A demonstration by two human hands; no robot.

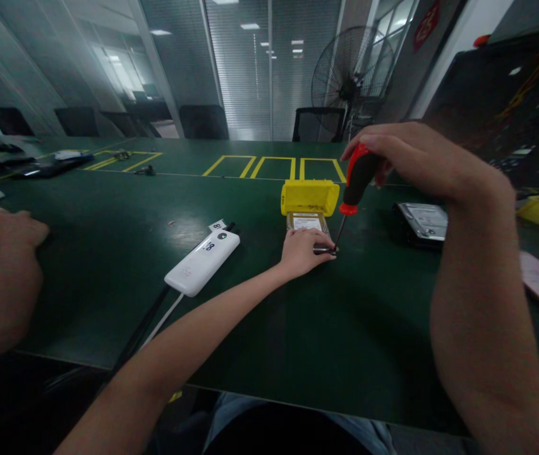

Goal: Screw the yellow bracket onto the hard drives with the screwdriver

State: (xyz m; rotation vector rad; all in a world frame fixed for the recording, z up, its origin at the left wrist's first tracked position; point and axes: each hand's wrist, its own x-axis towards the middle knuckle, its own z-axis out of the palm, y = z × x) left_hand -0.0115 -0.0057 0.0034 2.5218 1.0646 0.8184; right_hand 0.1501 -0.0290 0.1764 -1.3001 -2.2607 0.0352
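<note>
My right hand [392, 148] grips a screwdriver [359, 174] by its black and red handle, from above. The shaft slants down, its tip at the right front corner of a hard drive [307, 221] with a white label. Over the near part of that drive lies my left hand [303, 251], holding it against the table, its fingertips close to the screwdriver tip. A small dark metal edge shows beside the fingers. The screw itself is too small to make out. Directly behind the drive stands a yellow plastic bin [310, 197].
Another hard drive [423, 221] lies to the right, near my right forearm. A white power bank [203, 262] with cables is left of my left arm. Another person's hand [11, 230] rests at the far left. Yellow tape outlines [273, 159] mark the green table [250, 354].
</note>
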